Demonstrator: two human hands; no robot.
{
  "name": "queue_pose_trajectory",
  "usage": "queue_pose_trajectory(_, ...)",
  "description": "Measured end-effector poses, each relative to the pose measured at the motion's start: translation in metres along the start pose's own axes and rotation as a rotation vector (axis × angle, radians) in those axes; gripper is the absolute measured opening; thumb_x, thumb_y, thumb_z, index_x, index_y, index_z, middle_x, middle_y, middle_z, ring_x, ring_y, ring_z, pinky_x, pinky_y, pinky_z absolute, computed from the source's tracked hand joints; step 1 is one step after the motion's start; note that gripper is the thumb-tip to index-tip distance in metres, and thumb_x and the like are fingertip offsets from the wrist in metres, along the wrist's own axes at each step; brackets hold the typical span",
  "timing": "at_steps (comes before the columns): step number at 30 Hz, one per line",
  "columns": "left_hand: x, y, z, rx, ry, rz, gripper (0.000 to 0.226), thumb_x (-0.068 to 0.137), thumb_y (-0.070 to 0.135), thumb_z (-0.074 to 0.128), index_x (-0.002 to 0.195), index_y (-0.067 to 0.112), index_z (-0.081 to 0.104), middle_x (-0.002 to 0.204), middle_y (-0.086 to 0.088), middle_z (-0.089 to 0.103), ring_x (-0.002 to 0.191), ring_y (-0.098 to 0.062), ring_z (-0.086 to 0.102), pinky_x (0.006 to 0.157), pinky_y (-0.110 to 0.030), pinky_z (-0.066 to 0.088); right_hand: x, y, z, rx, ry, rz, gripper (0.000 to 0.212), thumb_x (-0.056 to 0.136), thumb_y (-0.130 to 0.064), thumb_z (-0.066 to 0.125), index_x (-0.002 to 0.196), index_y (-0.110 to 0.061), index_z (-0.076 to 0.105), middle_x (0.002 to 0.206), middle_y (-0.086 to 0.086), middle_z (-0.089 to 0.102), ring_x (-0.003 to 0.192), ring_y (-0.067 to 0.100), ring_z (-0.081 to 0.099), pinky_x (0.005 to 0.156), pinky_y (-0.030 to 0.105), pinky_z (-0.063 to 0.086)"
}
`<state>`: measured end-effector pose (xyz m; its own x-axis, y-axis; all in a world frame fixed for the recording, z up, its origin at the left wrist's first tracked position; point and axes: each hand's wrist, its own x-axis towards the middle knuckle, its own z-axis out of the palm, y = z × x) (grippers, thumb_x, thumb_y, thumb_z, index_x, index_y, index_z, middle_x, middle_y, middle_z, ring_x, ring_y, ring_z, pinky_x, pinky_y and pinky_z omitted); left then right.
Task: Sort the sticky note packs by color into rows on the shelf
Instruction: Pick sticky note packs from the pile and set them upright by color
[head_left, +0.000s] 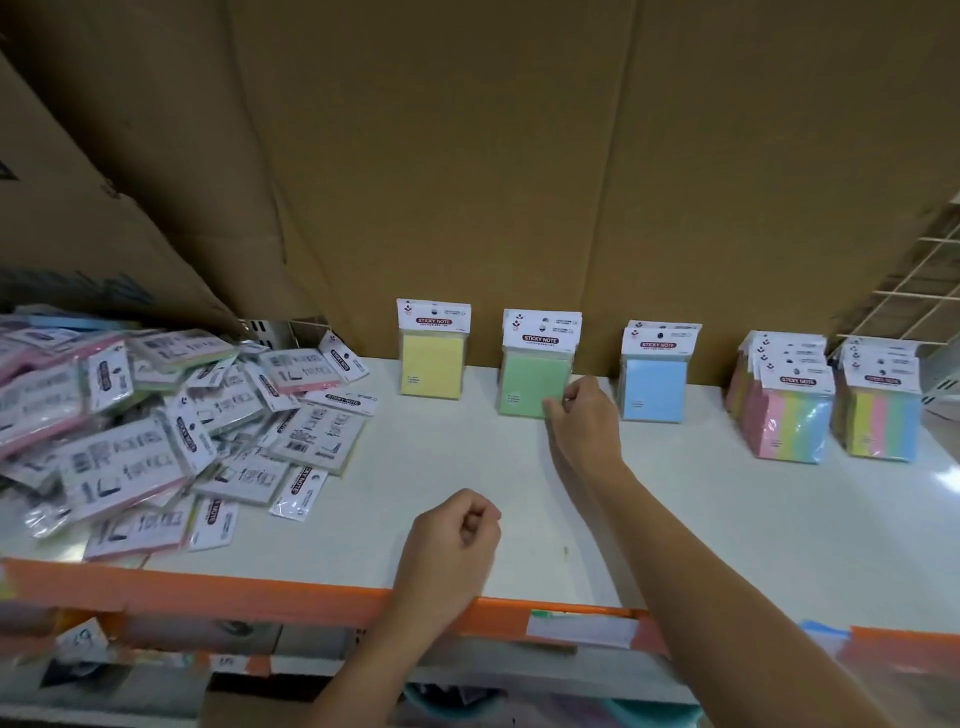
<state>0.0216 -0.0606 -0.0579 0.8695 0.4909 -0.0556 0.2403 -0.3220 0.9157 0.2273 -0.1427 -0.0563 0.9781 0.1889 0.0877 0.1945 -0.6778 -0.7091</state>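
Corner of green pack (530, 384) between right hand (584, 421) fingers; left hand (457, 530) an empty fist.

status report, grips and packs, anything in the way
Right grip pinches green pack at its lower corner. Left grip curled, empty, above shelf front. Unsorted pile left, clear of the rows.

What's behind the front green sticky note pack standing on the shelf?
More green packs' headers peek out behind the front green pack, then brown cardboard. Their number is covered.
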Motion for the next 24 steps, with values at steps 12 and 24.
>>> queue_pose_trajectory(12, -0.037, -0.006, -0.037, -0.089, 0.195, -0.084, 0.021, 0.095, 0.012, 0.060, 0.080, 0.025, 0.068, 0.072, 0.005, 0.070, 0.068, -0.010, 0.066, 0.060, -0.014, 0.051, -0.061, 0.016, -0.018, 0.278, -0.044, 0.072, 0.003, 0.099, -0.022, 0.053, 0.100, -0.020, 0.055, 0.086, -0.008, 0.059, 0.078, 0.006, 0.054, 0.068, 0.023, 0.039)
queue_pose_trajectory(24, -0.032, -0.022, -0.105, 0.030, 0.316, -0.085, 0.019, 0.094, 0.014, 0.059, 0.083, 0.026, 0.068, 0.075, 0.012, 0.070, 0.071, -0.002, 0.065, 0.062, -0.010, 0.048, -0.136, -0.053, 0.020, 0.679, -0.549, 0.123, 0.016, 0.100, -0.012, 0.053, 0.088, -0.003, 0.059, 0.065, 0.006, 0.059, 0.051, 0.016, 0.051, 0.048, 0.027, 0.044)
